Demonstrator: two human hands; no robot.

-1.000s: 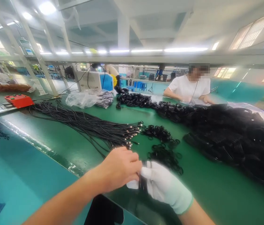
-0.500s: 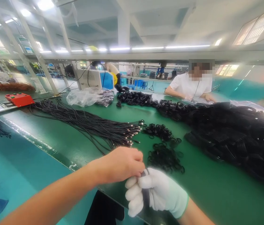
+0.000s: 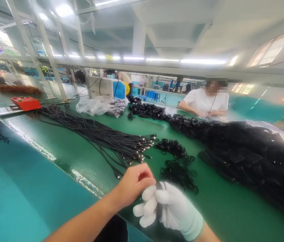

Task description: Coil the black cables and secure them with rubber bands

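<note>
My right hand, in a white glove, is closed around a coiled black cable above the green table's near edge. My bare left hand touches the top of that coil with its fingers bent; its fingertips are partly hidden, and what they pinch is too small to tell. Beyond my left hand lies a spread bundle of straight black cables with metal plugs at its near end. Small black rings or ties lie in a loose pile just past my right hand, with another small pile behind it.
A large heap of coiled black cables covers the right side of the green table. At the left sits a red device. Clear plastic bags lie near a white and blue machine. A person sits across the table.
The view has tilted up and shifted slightly left. My left hand's fingers have changed their bend at the coil, while my right hand still holds it.
</note>
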